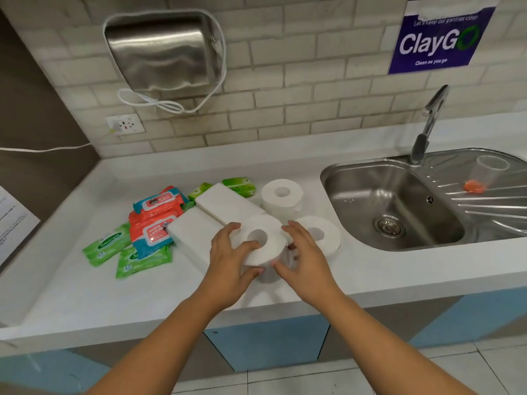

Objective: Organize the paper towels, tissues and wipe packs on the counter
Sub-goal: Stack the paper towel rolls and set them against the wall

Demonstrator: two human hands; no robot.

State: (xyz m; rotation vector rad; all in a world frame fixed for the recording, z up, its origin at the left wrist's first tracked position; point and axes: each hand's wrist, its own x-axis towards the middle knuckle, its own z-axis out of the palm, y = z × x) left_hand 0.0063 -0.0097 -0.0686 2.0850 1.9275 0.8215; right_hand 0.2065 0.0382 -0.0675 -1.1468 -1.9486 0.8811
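Observation:
A white paper roll (263, 246) stands near the front of the white counter (85, 295). My left hand (228, 260) grips its left side with fingers curled round it. My right hand (302, 255) touches its right side with fingers spread. Two more rolls stand behind: one (282, 195) farther back, one (322, 235) to the right. Two white tissue packs (228, 206) (194, 232) lie to the left. Red and blue wipe packs (155, 220) overlap beside them, with green wipe packs (104, 248) (142, 262) at the left and small green tissue packs (239, 186) at the back.
A steel sink (393, 206) with a tap (427, 124) is set into the counter on the right; a clear cup (489, 171) stands on its drainboard. A steel hand dryer (162, 49) and a wall socket (125, 124) are on the tiled wall.

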